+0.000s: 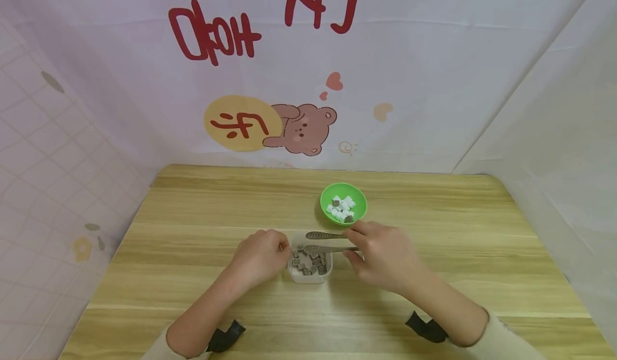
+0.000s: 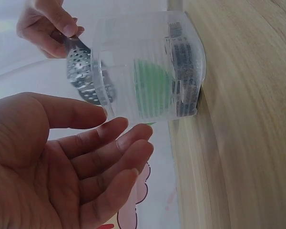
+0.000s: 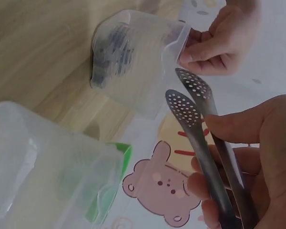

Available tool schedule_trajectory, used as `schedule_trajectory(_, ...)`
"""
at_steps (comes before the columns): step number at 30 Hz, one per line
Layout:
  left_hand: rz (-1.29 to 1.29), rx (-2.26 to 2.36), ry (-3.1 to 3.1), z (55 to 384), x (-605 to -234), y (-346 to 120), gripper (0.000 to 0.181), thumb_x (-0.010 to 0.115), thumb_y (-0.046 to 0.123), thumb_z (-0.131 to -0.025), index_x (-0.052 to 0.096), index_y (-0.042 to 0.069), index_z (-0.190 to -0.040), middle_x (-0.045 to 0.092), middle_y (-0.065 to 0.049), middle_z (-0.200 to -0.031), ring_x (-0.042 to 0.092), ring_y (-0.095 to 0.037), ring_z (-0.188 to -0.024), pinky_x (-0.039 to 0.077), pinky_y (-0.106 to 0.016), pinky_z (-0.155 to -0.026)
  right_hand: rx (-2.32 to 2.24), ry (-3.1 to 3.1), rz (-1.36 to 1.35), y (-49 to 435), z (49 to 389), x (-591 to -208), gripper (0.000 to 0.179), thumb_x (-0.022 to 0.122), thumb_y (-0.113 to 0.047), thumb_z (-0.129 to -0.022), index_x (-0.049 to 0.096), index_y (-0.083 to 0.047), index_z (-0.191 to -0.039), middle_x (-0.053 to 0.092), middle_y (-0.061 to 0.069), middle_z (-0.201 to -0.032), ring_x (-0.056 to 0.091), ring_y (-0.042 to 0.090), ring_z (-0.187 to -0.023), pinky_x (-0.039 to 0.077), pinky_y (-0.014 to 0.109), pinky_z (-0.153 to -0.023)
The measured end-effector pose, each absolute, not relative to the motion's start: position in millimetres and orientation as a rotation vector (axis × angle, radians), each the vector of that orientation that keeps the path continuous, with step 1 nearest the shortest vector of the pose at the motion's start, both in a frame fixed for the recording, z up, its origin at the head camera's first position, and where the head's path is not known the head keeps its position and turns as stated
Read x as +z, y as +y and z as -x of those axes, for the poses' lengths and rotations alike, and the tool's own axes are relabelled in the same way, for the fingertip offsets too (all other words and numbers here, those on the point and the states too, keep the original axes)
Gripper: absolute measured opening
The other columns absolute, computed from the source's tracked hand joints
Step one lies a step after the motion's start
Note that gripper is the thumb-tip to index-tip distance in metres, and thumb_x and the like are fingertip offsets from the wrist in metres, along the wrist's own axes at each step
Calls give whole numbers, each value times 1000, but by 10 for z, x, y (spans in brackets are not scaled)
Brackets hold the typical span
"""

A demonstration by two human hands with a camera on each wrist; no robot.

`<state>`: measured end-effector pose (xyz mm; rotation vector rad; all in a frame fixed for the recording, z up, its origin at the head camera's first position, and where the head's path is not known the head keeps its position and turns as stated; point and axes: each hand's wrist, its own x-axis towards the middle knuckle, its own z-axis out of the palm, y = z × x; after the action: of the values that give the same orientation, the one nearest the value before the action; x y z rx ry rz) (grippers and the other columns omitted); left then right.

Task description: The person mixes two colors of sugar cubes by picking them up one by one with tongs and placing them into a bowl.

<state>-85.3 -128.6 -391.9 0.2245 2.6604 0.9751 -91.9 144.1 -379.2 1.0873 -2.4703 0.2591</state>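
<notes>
A clear plastic container (image 1: 308, 279) with several dark cubes (image 1: 316, 262) inside stands on the table. My left hand (image 1: 262, 255) is at its left side, thumb and fingertips pinching the rim corner. My right hand (image 1: 385, 255) grips metal tongs (image 1: 324, 235) with perforated ends. The tongs' ends are apart over the container, and no cube shows between them. Behind the container sits a green bowl (image 1: 362, 210) holding white cubes (image 1: 341, 208) and a few dark ones. In the right wrist view, the tongs (image 3: 200, 138) lie between thumb and fingers.
The wooden table (image 1: 308, 317) carries these things, with a white printed curtain (image 1: 434, 81) behind it. Black straps (image 1: 226, 337) hang at both wrists. Close to the right wrist camera, a second clear container (image 3: 33, 167) shows, with green behind it.
</notes>
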Motion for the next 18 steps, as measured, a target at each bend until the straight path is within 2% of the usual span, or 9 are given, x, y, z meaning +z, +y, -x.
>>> schedule_trajectory(6, -224, 966, 2660, 851, -3918, -1292, 18, 64, 15, -99, 77, 11, -87, 53, 2, -56, 40, -11, -47, 37, -31, -49, 11, -2539, -1116, 1291, 866, -3782, 16, 80, -21, -76, 67, -13, -80, 56, -4, -75, 46, 10, -57, 33, 24, -43)
schedule_trajectory(9, -232, 961, 2662, 851, -3919, -1294, 19, 64, 15, -99, 75, 13, -84, 52, 3, -56, 39, -11, -48, 36, -31, -50, -105, -2551, -1142, 1204, 835, -3801, 11, 75, -16, -77, 67, -9, -79, 55, -2, -74, 44, 12, -57, 32, 23, -43)
schedule_trajectory(14, -256, 967, 2669, 855, -3923, -1296, 22, 64, 14, -99, 73, 13, -79, 49, 4, -55, 37, -11, -48, 33, -30, -48, -212, -2513, -1137, 1072, 789, -3856, 9, 67, -7, -68, 67, -4, -76, 49, 1, -68, 42, 14, -55, 31, 23, -43)
schedule_trajectory(18, -268, 967, 2681, 856, -3923, -1296, 23, 64, 12, -98, 71, 14, -76, 47, 5, -54, 36, -10, -48, 32, -29, -48, -241, -2487, -1122, 1002, 776, -3877, 8, 64, -6, -66, 66, -3, -73, 49, 2, -67, 41, 15, -53, 32, 25, -42)
